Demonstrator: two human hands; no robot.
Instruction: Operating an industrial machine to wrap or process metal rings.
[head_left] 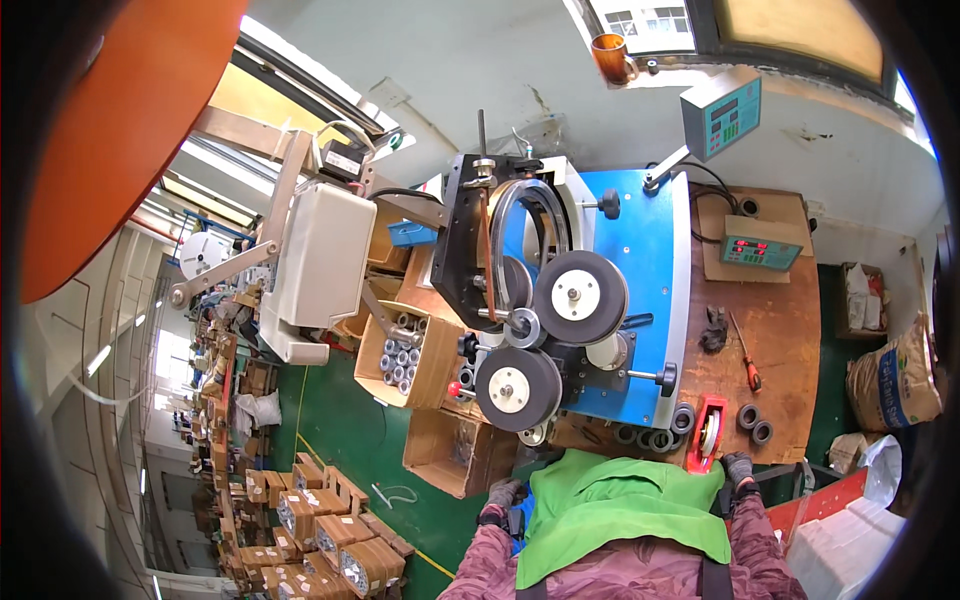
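1. Your left hand [503,493], in a grey glove, is near the open cardboard box [432,442]; I cannot tell whether its fingers are open or closed.
2. Your right hand [738,468], also grey-gloved, is just beside the red holder with a pale round roll [708,437], at the scuffed brown wooden table's [785,375] front edge; its fingers are unclear too.
3. Smooth, bright green cloth [620,495] drapes between your hands.

Head-worn fisheye; looks down; wide view over the workbench [787,345].
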